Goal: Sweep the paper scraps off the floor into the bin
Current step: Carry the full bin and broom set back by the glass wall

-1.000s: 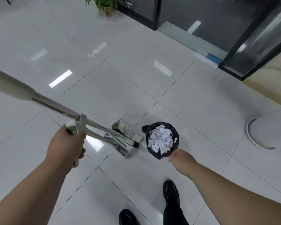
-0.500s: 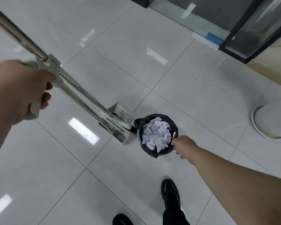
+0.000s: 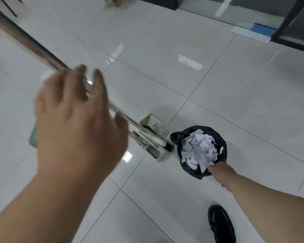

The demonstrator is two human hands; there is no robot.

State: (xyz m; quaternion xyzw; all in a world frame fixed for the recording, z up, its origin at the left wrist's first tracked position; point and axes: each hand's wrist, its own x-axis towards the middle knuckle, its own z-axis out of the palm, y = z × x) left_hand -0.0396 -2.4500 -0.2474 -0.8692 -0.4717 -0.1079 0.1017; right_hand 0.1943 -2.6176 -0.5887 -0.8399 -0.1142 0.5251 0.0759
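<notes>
My left hand (image 3: 77, 123) is spread wide and blurred at centre left, holding nothing, its fingers crossing in front of the metal handle (image 3: 25, 39) that slants from the upper left down to the dustpan (image 3: 153, 123); the dustpan stands just beside the bin (image 3: 219, 141) at lower centre, heaped with paper scraps (image 3: 198, 151); my right hand (image 3: 221, 174) touches its near rim, but I cannot tell whether it grips; 1 black shoe (image 3: 219, 223) sits below.
</notes>
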